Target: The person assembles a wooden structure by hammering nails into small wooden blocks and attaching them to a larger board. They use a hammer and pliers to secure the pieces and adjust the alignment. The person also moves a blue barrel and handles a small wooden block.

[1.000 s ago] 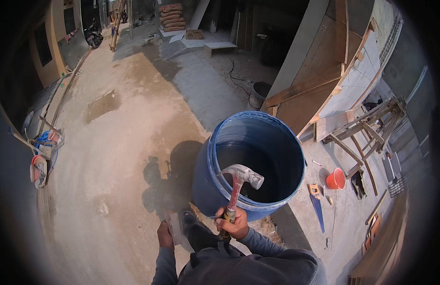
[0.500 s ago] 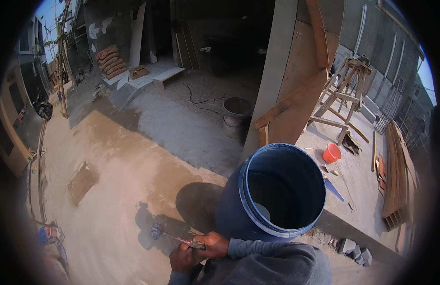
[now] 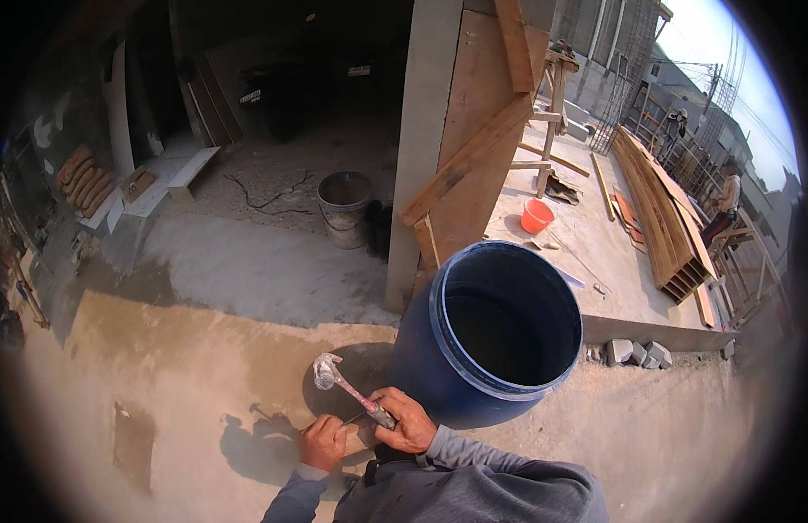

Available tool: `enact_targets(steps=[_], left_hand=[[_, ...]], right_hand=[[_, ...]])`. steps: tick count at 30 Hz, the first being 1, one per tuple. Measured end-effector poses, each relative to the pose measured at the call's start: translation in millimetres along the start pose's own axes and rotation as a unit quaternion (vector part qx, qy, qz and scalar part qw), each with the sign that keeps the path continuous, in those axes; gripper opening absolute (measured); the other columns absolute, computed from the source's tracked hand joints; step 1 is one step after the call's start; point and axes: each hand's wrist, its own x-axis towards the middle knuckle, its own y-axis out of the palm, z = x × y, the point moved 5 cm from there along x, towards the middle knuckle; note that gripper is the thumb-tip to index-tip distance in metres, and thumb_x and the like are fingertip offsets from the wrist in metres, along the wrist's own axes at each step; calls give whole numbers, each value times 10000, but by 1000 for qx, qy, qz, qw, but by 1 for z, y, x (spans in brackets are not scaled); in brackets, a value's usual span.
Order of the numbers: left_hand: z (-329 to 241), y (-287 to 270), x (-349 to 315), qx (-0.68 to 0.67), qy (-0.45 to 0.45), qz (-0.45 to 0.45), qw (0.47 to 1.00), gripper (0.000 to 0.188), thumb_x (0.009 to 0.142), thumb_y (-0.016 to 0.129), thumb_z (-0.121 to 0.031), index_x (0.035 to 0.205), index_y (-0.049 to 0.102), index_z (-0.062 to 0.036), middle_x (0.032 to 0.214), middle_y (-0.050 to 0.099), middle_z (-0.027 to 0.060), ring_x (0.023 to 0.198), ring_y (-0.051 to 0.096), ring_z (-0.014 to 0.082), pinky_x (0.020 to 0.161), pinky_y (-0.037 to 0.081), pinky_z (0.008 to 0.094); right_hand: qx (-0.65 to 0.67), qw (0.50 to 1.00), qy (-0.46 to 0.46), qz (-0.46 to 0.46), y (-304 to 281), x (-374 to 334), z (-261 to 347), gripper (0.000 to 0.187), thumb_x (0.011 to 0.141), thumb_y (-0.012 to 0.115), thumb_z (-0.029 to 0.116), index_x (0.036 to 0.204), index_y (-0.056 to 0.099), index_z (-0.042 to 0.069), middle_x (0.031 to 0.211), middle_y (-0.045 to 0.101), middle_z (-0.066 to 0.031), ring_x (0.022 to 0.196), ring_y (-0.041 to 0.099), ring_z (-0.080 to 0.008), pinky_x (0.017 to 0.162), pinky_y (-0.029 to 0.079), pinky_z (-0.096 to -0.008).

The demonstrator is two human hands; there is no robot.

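Observation:
My right hand (image 3: 406, 422) is closed round the handle of a claw hammer (image 3: 352, 387). The hammer's worn, whitish head points up and to the left, and its handle is reddish. Just to the left, my left hand (image 3: 323, 441) is closed, with a thin nail-like piece (image 3: 352, 419) sticking out from its fingertips. Below that piece, a light brown wood piece (image 3: 361, 438) shows between my two hands, partly covered by them. A large blue barrel (image 3: 413, 366), open at the top with a dark inside, stands right beside my right hand.
Boards lean on the pillar (image 3: 421, 148) behind the barrel. On the raised slab are a red bucket (image 3: 536, 216), a stack of long planks (image 3: 652, 213) and a wooden trestle (image 3: 552, 122). Broken blocks (image 3: 635, 352) lie along its edge. A person (image 3: 726, 199) stands far right.
The view has swung to the right. The hammer's head has risen. My hands, earlier close together at its handle, are now apart, with the wood piece showing more clearly between them.

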Motion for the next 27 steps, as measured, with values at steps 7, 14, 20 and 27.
enact_targets(steps=[7,14,20,27], left_hand=[[25,3,142,-24,56,-111,992,22,802,609,-57,813,607,-37,814,622,122,705,636,345,620,518,419],[3,25,295,-253,54,-137,956,68,858,522,-20,825,570,15,793,616,108,697,648,233,633,530,354],[-31,70,399,-550,-8,-168,818,197,949,442,-81,790,539,-15,791,599,84,751,601,176,744,529,351],[-76,84,530,-558,93,-196,801,199,955,476,-89,789,548,-9,721,594,52,673,614,146,688,534,314]], right_hand=[[9,989,-7,-150,-50,84,-38,377,783,780,109,1093,599,-8,1139,595,-184,1033,613,-317,886,484,-372],[11,944,23,-328,-135,139,-42,398,761,777,31,1118,607,-14,1097,635,-146,984,633,-247,866,490,-329],[144,877,-63,-454,-210,186,-41,190,847,679,-30,921,514,30,1185,589,-164,1066,594,-202,916,483,-327],[-72,807,-143,-568,-266,232,-60,177,887,642,-26,867,476,32,1221,561,-216,1129,601,-278,972,475,-392]])
